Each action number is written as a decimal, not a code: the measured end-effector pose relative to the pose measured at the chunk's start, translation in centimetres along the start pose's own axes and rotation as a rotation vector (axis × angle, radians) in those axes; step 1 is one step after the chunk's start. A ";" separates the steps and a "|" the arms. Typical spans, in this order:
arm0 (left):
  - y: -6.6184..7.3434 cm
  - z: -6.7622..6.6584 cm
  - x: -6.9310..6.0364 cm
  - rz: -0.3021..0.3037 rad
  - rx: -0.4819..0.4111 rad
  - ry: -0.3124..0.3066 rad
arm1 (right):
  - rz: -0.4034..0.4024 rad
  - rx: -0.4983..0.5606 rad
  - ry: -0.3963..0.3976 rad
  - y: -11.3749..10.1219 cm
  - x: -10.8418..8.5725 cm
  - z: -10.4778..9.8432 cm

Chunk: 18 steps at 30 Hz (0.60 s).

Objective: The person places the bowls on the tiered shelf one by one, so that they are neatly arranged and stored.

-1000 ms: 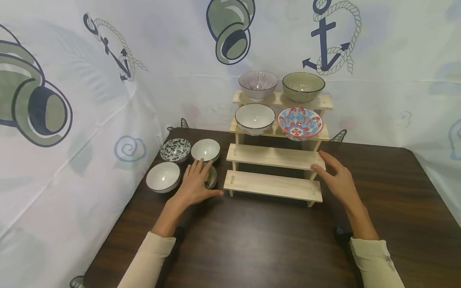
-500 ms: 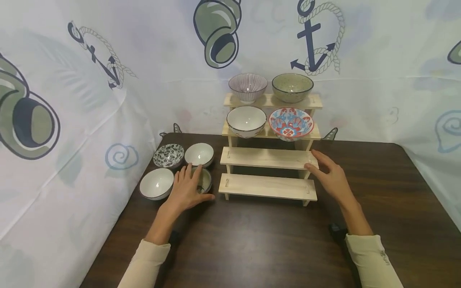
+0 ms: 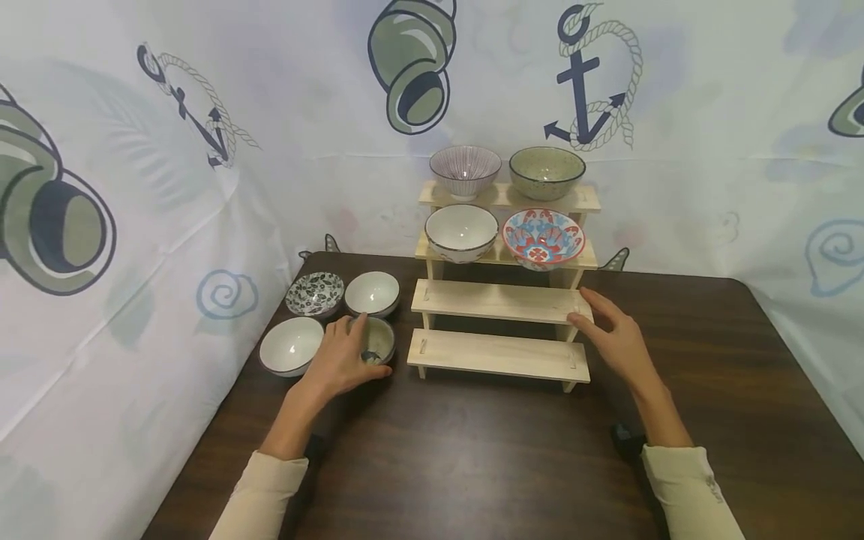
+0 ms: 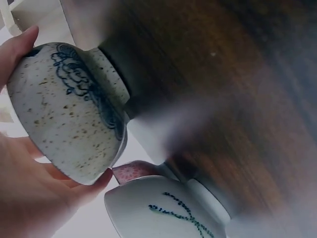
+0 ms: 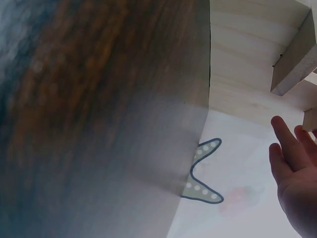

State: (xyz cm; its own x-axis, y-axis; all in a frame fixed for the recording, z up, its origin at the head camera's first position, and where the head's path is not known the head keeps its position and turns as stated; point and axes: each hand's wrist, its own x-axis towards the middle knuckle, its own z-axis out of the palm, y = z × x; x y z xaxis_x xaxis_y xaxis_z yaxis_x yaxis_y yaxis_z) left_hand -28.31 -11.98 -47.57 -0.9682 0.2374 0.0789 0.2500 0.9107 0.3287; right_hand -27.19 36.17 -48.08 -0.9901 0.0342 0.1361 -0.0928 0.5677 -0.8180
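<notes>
My left hand [image 3: 337, 361] holds a small speckled bowl [image 3: 379, 343] on the table's left side, its thumb and fingers at opposite sides of the rim. In the left wrist view this bowl [image 4: 69, 114] has a blue drawn pattern near its foot. Close by stand a white bowl [image 3: 292, 345], another white bowl [image 3: 373, 292] and a black-and-white floral bowl [image 3: 314, 293]. My right hand [image 3: 617, 341] grips the right end of a board of the wooden tiered stand [image 3: 499, 300] between thumb and index finger. Its other fingers [image 5: 282, 134] are extended below.
On the stand's upper tiers sit a striped bowl [image 3: 466, 171], a green bowl [image 3: 547, 172], a white dark-rimmed bowl [image 3: 462, 231] and a red-and-blue patterned bowl [image 3: 543, 237]. Its two lower boards are bare. A printed cloth [image 3: 324, 90] hangs behind the dark wooden table [image 3: 472, 450].
My left hand's fingers have drawn in round the speckled bowl, which is now less covered. My right hand stays at the stand's end. The head view has shifted slightly.
</notes>
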 end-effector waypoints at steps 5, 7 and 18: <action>0.0 -0.3 -0.2 0.002 -0.020 0.015 | -0.010 -0.011 0.004 0.3 0.0 0.1; 0.0 -0.7 -0.4 -0.003 -0.026 0.023 | -0.006 -0.009 -0.001 0.3 0.0 0.2; -0.4 -3.8 -0.8 -0.005 -0.054 0.046 | -0.018 -0.006 0.005 0.4 0.0 0.1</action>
State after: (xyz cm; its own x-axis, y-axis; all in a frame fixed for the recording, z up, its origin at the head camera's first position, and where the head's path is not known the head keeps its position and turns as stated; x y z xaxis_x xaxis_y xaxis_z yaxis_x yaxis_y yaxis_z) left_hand -27.65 -13.80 -44.18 -0.9689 0.2162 0.1201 0.2461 0.8921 0.3790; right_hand -27.28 36.30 -48.42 -0.9877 0.0277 0.1537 -0.1103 0.5735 -0.8117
